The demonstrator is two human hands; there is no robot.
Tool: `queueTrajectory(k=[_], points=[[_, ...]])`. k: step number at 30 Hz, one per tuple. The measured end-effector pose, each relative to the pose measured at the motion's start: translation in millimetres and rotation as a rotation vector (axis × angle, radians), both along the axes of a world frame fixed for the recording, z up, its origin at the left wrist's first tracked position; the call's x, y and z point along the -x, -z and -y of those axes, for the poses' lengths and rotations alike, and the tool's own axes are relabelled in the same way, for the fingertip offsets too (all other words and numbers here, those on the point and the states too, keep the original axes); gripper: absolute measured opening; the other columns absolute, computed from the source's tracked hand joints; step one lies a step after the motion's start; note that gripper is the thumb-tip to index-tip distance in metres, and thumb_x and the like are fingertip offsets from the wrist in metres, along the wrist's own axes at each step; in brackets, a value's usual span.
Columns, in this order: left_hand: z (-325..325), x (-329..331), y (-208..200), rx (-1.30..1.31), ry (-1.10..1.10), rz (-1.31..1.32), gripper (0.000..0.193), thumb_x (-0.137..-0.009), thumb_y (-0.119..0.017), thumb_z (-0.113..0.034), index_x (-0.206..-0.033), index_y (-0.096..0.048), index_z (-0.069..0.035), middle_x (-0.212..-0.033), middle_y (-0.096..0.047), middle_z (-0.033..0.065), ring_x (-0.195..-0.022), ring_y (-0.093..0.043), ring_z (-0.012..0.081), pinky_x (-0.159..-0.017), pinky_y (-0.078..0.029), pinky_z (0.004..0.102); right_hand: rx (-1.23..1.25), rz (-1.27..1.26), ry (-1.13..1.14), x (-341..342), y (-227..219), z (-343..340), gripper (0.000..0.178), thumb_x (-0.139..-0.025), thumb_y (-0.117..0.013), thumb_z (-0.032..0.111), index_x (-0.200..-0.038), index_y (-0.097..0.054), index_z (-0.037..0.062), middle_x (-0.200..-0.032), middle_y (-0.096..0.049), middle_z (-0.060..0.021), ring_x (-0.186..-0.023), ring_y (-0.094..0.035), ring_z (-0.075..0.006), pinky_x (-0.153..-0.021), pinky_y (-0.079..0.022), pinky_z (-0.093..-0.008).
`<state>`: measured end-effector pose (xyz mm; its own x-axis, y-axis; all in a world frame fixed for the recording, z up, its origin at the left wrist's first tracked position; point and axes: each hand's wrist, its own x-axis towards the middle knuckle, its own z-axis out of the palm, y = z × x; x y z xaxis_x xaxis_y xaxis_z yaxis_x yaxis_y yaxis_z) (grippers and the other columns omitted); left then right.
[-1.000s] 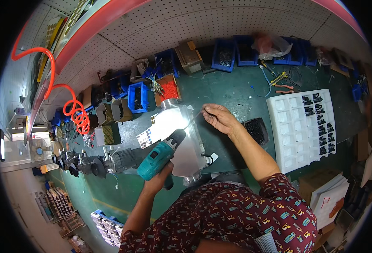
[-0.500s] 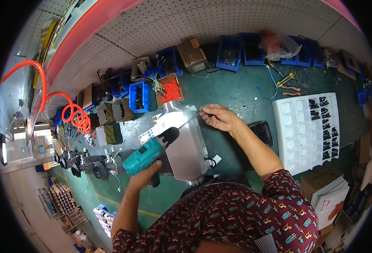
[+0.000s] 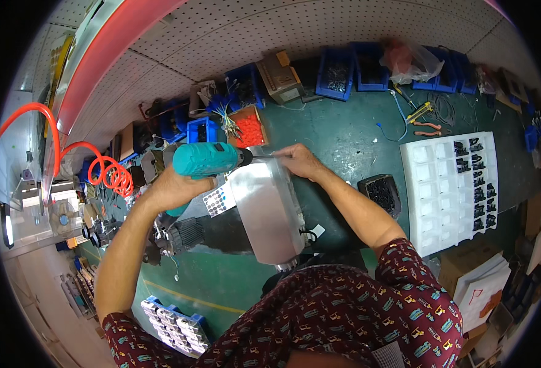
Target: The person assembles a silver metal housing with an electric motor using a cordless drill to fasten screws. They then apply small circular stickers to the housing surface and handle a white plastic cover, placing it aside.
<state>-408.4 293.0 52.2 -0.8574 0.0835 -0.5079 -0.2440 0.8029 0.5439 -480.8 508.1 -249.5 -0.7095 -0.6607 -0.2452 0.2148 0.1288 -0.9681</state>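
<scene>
My left hand (image 3: pixel 175 189) is wrapped round the handle of a teal cordless drill (image 3: pixel 201 159). The drill lies level, its chuck and bit pointing right across the far end of a smooth silver metal housing (image 3: pixel 265 211). At the tip of the bit, by the housing's far right corner, the fingers of my right hand (image 3: pixel 300 161) are pinched together. What they hold is too small to make out. A black cable sticks out of the housing's near right side. A sheet of round dark stickers (image 3: pixel 219 201) rests against its left side.
Right of the housing stands a dark box of small black parts (image 3: pixel 380 193), then a white foam tray (image 3: pixel 426 196) partly filled with black parts. Blue bins (image 3: pixel 335 73) and a box of red pieces (image 3: pixel 250 129) line the back. Motor units (image 3: pixel 175 236) sit at left, beneath a coiled orange hose (image 3: pixel 105 175).
The drill has swung up and away from me, from slanting over the housing's middle to lying level at its far end. My right hand has shifted slightly left and farther away.
</scene>
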Motion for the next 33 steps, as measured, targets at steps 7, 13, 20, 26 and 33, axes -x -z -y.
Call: queueTrajectory(k=[7,13,20,26,33], points=[[-6.1,26.9,-0.3,0.019,0.14,0.071,0.041,-0.08,-0.071,-0.009,-0.121,-0.067,-0.005,-0.106,-0.073,0.0103,-0.093,-0.065,0.0198,-0.089,-0.053,0.0346,0.014,-0.006,0.054,-8.6,11.9,2.8,0.034,-0.087,-0.061,0.009,-0.117,-0.074,0.0008,-0.09,-0.074,-0.0126,-0.075,-0.067,-0.0163,-0.068,-0.053,-0.0304],[-16.6,38.1,-2.7,0.006,0.189,0.057,0.044,-0.077,-0.068,-0.003,-0.121,-0.066,-0.002,-0.104,-0.073,0.0118,-0.092,-0.064,0.0195,-0.089,-0.054,0.0343,0.172,0.434,0.155,-8.7,9.4,-15.0,0.03,-0.095,-0.052,0.011,-0.115,-0.071,-0.0015,-0.09,-0.071,-0.0099,-0.073,-0.064,-0.015,-0.061,-0.054,-0.0289],[-14.5,31.2,10.3,0.095,0.164,0.088,0.046,-0.077,-0.068,-0.001,-0.122,-0.066,-0.002,-0.105,-0.071,0.0087,-0.094,-0.063,0.0165,-0.089,-0.053,0.0325,0.185,0.527,0.192,-18.2,17.9,-38.3,0.027,-0.099,-0.048,0.007,-0.118,-0.067,0.0028,-0.099,-0.07,-0.0071,-0.081,-0.063,-0.0144,-0.07,-0.054,-0.0292],[-34.3,21.3,2.0,0.088,0.032,0.112,0.035,-0.084,-0.072,-0.013,-0.117,-0.067,-0.004,-0.086,-0.068,0.004,-0.076,-0.06,0.0135,-0.072,-0.052,0.0325,0.208,0.566,0.241,-27.2,11.0,-56.6,0.026,-0.099,-0.056,0.013,-0.12,-0.065,0.0,-0.098,-0.07,-0.0114,-0.081,-0.066,-0.017,-0.068,-0.057,-0.0316],[-39.1,0.1,-5.6,-0.011,-0.21,0.138,0.041,-0.088,-0.074,-0.009,-0.127,-0.064,-0.005,-0.101,-0.069,0.0007,-0.077,-0.057,0.0094,-0.07,-0.051,0.029,0.243,0.62,0.256,-49.0,5.6,-79.9,0.033,-0.099,-0.062,0.015,-0.126,-0.063,-0.0027,-0.1,-0.071,-0.0113,-0.08,-0.066,-0.0151,-0.068,-0.058,-0.0285]])
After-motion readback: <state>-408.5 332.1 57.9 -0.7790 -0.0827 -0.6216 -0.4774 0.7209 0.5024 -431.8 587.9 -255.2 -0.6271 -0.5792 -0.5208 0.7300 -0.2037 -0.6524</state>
